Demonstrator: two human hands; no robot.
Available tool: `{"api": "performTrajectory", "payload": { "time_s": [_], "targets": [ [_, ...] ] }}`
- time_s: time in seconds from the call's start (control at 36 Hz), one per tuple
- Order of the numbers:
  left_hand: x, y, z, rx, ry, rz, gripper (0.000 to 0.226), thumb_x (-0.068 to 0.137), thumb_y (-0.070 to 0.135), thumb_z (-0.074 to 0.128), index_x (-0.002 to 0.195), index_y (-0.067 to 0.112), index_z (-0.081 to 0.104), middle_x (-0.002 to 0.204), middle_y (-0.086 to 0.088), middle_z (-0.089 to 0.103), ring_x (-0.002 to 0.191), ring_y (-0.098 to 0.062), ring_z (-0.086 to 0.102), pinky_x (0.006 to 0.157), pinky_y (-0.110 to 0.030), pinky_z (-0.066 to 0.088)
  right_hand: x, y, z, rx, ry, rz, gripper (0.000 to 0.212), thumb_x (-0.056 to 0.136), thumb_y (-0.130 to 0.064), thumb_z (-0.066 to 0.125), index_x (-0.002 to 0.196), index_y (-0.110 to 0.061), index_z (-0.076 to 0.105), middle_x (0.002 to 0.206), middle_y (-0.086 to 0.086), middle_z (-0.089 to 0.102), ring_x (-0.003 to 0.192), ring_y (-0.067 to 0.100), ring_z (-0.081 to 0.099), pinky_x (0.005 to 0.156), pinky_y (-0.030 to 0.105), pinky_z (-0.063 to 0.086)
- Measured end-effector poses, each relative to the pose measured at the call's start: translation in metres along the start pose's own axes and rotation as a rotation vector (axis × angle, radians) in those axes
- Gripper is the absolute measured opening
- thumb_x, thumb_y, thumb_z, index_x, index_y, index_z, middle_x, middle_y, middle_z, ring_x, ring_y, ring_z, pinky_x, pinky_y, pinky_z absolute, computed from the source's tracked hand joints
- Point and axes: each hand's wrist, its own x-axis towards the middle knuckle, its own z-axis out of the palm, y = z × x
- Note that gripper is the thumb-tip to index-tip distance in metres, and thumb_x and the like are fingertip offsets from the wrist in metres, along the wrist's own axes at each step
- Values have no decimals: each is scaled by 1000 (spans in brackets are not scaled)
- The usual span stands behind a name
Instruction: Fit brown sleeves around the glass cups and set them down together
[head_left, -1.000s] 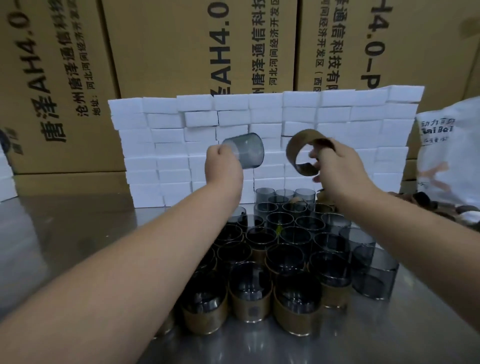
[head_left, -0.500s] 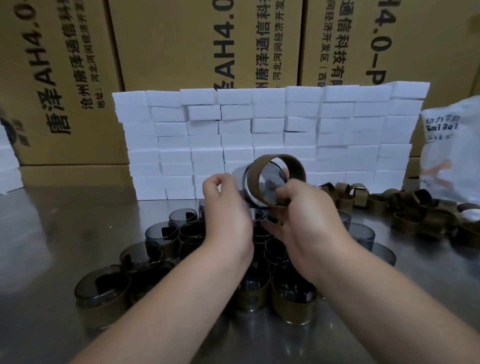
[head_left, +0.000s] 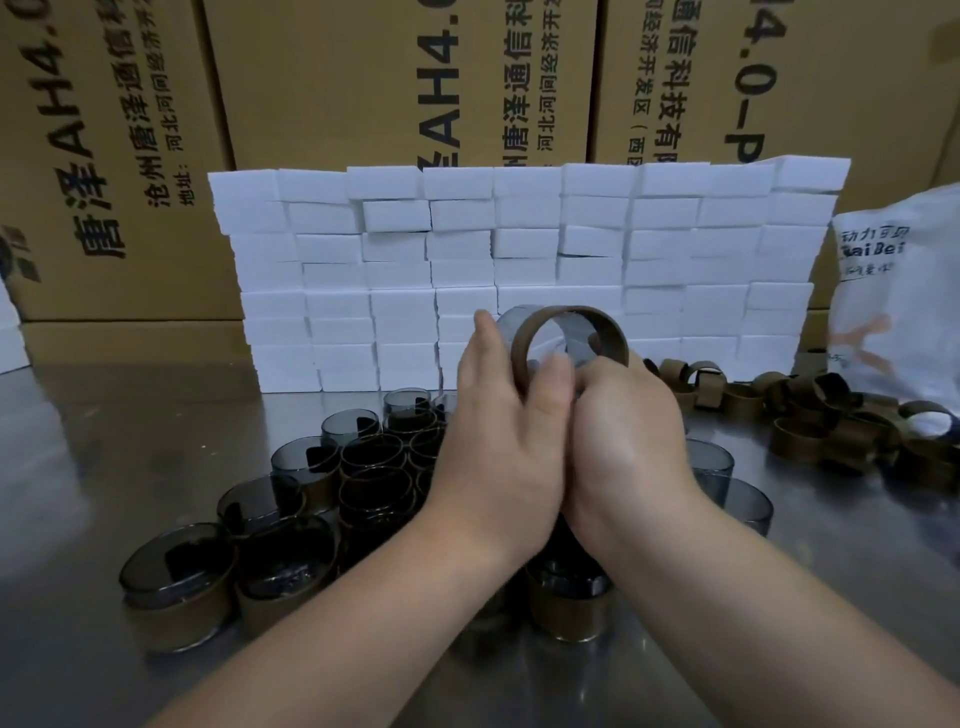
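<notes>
My left hand (head_left: 498, 452) grips a smoky grey glass cup (head_left: 584, 345) tipped on its side above the table. A brown sleeve (head_left: 524, 343) rings that cup, and my right hand (head_left: 623, 441) holds the sleeve from below, pressed against my left hand. Beneath my wrists stands a cluster of grey cups; those at the front, like the sleeved cup (head_left: 179, 587), wear brown bands. Two bare cups (head_left: 727, 483) stand at the cluster's right edge. Much of the cluster is hidden by my arms.
Several loose brown sleeves (head_left: 810, 421) lie heaped on the metal table (head_left: 104, 447) at the right. A wall of white foam blocks (head_left: 519, 244) stands behind, cardboard cartons (head_left: 332, 88) behind that, and a white printed bag (head_left: 904, 291) at far right.
My hands came together from apart, and the sleeve moved from the right hand's side onto the cup. Both hands dropped lower over the cluster and now press against each other.
</notes>
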Motion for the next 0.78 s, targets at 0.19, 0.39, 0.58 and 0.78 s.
{"api": "performTrajectory", "payload": {
  "time_s": [0.19,0.39,0.58,0.78],
  "targets": [
    [1,11,-5,173,102,26,69,77,41,23,145,29,24,141,2,46,124,-14,46,103,-36,38,-6,0,2,21,-67,30,19,86,0,39,88,-18,45,55,-10,53,46,5,51,42,16,39],
    [12,15,-19,140,135,46,66,77,33,24,139,21,42,119,2,60,109,-11,55,97,-36,45,-10,-6,3,-184,-197,-137,32,79,5,44,77,-21,62,58,-14,61,48,0,53,45,12,39],
    [26,18,-38,174,-40,67,61,79,34,26,137,24,42,89,9,62,84,-23,61,77,-47,54,-4,-12,-4,-294,-123,-206,11,61,-5,51,66,-10,59,57,-4,49,60,15,42,63,32,37],
    [28,19,-43,170,-110,59,58,81,34,28,135,19,46,103,-3,65,91,-25,65,82,-47,54,-1,-16,-5,-335,-85,-207,26,51,-7,49,74,3,57,69,11,48,65,20,41,65,36,35]
  ]
}}
